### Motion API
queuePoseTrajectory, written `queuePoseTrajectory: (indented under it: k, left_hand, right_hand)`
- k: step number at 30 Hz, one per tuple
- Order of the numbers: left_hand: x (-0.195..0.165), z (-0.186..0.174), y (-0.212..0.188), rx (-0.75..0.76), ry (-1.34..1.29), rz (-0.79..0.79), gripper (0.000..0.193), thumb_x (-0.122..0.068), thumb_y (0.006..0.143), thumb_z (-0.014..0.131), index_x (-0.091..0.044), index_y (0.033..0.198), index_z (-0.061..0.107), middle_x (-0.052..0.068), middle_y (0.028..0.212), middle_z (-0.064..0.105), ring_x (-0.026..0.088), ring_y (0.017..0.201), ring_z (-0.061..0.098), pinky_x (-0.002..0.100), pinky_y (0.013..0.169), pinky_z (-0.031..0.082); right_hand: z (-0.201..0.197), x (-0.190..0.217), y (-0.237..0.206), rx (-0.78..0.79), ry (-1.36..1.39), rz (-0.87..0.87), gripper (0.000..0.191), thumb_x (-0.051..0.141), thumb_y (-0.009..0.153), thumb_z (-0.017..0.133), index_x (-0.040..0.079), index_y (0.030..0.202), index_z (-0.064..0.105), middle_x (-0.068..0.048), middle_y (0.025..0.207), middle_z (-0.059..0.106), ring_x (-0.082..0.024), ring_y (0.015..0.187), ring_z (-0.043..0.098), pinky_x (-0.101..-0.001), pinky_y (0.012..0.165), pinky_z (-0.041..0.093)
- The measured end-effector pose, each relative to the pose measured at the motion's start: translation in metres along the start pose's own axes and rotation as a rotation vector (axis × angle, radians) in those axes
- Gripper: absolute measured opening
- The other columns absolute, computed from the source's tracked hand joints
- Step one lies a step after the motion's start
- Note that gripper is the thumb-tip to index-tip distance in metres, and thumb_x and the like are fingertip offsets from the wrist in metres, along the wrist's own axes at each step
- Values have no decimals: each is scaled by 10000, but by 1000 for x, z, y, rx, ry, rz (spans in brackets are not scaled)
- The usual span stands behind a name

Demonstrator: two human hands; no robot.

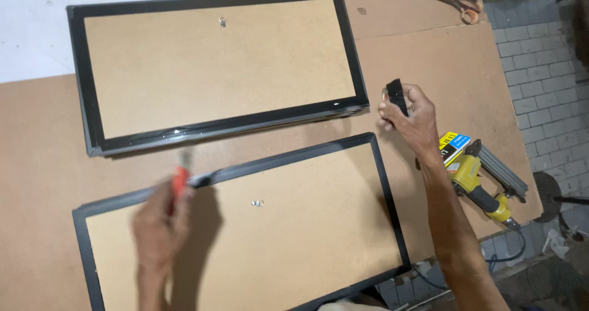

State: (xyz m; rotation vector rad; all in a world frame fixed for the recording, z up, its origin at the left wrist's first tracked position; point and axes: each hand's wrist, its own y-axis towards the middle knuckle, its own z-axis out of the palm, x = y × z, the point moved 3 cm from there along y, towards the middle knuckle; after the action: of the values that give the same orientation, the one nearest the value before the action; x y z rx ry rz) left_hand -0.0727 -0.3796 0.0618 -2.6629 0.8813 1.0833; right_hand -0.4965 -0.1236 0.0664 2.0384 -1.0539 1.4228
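Black tape roll (396, 96) is pinched in right hand (410, 116) fingers clear of the near frame (245, 225), whose edge the left hand (161, 225), fingers clamped, works with a red-handled cutter (180, 181).

A bare strip of brown board (55, 145) runs between the two black-edged picture frames (215, 65) (245, 225); the yellow nail gun (481, 185) crowds the right edge.

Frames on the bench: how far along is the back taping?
Done: the far frame has glossy black tape along its edges and a hanger fitted. In hand: on the near frame, the left hand holds an orange-handled tool at the top edge; the right hand holds a black tape roll. Left: the near frame's other edges look matte, probably untaped.
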Motion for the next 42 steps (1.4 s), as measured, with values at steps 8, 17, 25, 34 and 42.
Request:
queuePoseTrajectory:
  k: [8, 17, 25, 34, 42]
  left_hand:
    - [-97, 83, -130, 258, -99, 200, 448, -282, 772, 839, -35, 1127, 722, 143, 1029, 730, 315, 983, 663, 448, 839, 538]
    - [-107, 101, -106, -145, -755, -211, 145, -121, 869, 802, -18, 971, 810, 83, 918, 761, 134, 782, 713, 284, 661, 566]
    - [86, -43, -61, -842, 15, -311, 77, -75, 845, 839, -23, 887, 801, 99, 884, 726, 203, 800, 630, 334, 713, 515]
    - [135, -40, -16, -833, -147, -416, 71, -32, 805, 850, -25, 842, 790, 57, 888, 708, 146, 747, 637, 300, 637, 505]
    - [149, -41, -17, -789, 94, -340, 186, -91, 809, 909, -50, 967, 819, 119, 1049, 691, 214, 967, 654, 365, 805, 540]
  right_hand:
    - [63, 35, -117, 752, -54, 259, 333, 142, 901, 714, 32, 1207, 643, -59, 744, 724, -74, 544, 650, -243, 438, 542]
    - [112, 55, -141, 1007, -129, 157, 599, 183, 879, 732, 88, 1418, 489, -25, 747, 748, -73, 543, 651, -229, 489, 556]
    - [99, 25, -80, 909, 86, 120, 670, 53, 844, 726, 71, 1483, 526, -74, 645, 690, -95, 482, 574, -247, 427, 488]
    - [134, 10, -29, 831, 63, 25, 624, 35, 834, 730, 44, 1437, 572, -87, 779, 716, -82, 592, 623, -233, 445, 517]
    - [141, 14, -24, 819, 84, 42, 611, 79, 826, 735, 33, 1413, 573, -80, 783, 746, -79, 587, 667, -226, 450, 551]
